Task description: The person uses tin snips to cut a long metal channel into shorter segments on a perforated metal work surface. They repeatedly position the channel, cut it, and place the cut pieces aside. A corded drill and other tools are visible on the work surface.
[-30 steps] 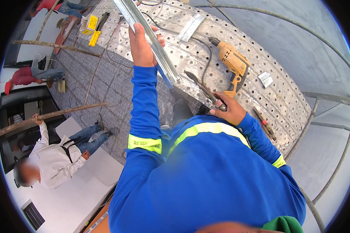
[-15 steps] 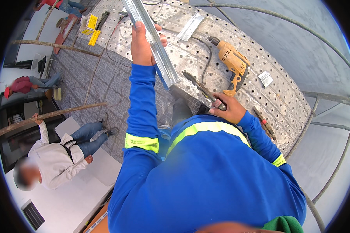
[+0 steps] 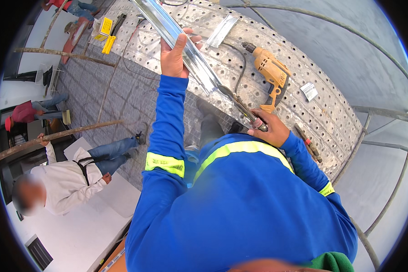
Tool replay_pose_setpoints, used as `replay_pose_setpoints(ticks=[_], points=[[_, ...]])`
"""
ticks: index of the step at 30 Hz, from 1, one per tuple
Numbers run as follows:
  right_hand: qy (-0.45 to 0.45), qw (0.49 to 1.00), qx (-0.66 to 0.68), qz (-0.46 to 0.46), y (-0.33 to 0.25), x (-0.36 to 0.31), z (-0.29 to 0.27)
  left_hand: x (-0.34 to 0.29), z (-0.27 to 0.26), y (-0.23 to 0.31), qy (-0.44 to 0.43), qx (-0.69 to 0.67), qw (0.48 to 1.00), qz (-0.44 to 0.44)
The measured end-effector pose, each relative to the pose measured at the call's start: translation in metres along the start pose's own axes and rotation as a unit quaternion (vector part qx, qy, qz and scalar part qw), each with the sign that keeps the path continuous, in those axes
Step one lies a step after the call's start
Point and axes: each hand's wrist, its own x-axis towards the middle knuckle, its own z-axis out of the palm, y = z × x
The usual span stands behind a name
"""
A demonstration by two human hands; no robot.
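One view, head camera.

1. Left hand [image 3: 176,56]: raised at arm's length, fingers wrapped round a long metal channel [image 3: 179,38], thumb up along its near face. Against the picture a second ago, the hand sits slightly higher and the channel has swung a little more across the perforated platform [image 3: 303,97]; the hold reads as repositioned rather than released.
2. Right hand [image 3: 266,129]: fingers closed around the grip of snips [image 3: 240,106], whose blades meet the channel's lower end. Hand position much as before, so the cut, by my judgement, is being lined up or is under way.
3. Channel: slants from the top of the frame down to the snips, held above the platform, not resting on it.
4. Orange drill [image 3: 272,72]: lies on the platform, just beyond the right hand, cord trailing.
5. Short metal offcut [image 3: 222,29]: on the platform, near the channel.
6. Person in white shirt [image 3: 68,181]: below, on the floor, holding a pole [image 3: 59,136].
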Motion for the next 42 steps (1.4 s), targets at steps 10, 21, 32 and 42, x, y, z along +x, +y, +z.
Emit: replay_pose_setpoints(ticks=[10,21,32,42], points=[[0.051,0.975,0.205,0.073,0.004,0.008,0.016,-0.006,-0.003,-0.025,0.123,-0.164,0.979,0.016],[0.095,0.953,0.275,0.078,-0.017,0.021,0.020,-0.011,-0.004,-0.053,0.084,-0.215,0.973,-0.001],[0.326,0.804,0.496,-0.052,0.000,0.053,0.016,-0.071,0.038,-0.116,0.099,-0.295,0.930,-0.196],[0.361,0.784,0.505,-0.024,0.003,0.086,0.002,-0.105,0.069,-0.123,0.091,-0.157,0.946,-0.267]])
